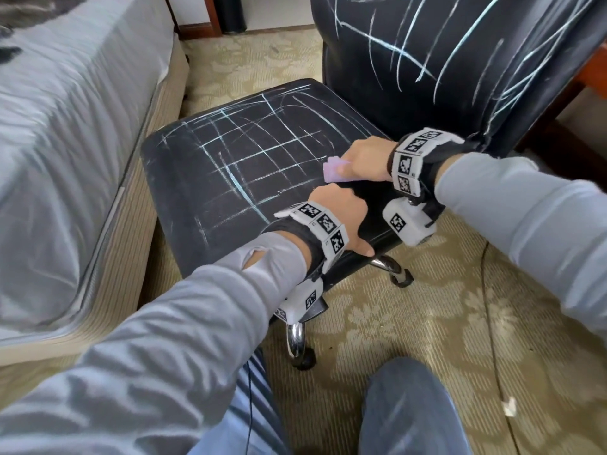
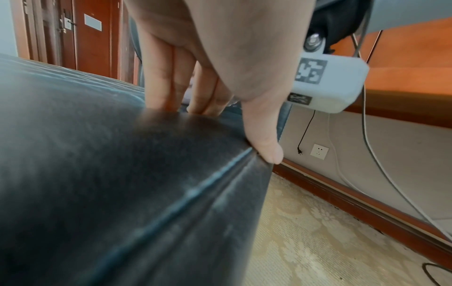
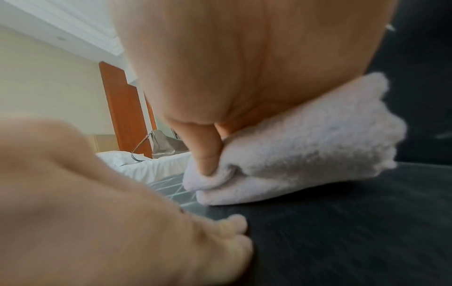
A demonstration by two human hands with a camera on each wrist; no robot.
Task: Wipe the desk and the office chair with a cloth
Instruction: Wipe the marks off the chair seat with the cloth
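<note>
The right hand has its fingers curled round a folded pale lilac-white terry cloth, pressing it onto the near right part of the black leather office chair seat, which is criss-crossed with pale chalky streaks, as is the chair's black backrest behind it. The left hand rests on the seat's near corner just beside the right hand, its straight fingers held together with tips on the leather and its thumb hooked over the seam. A bed with a grey-white cover stands to the left of the chair on the patterned beige carpet.
</note>
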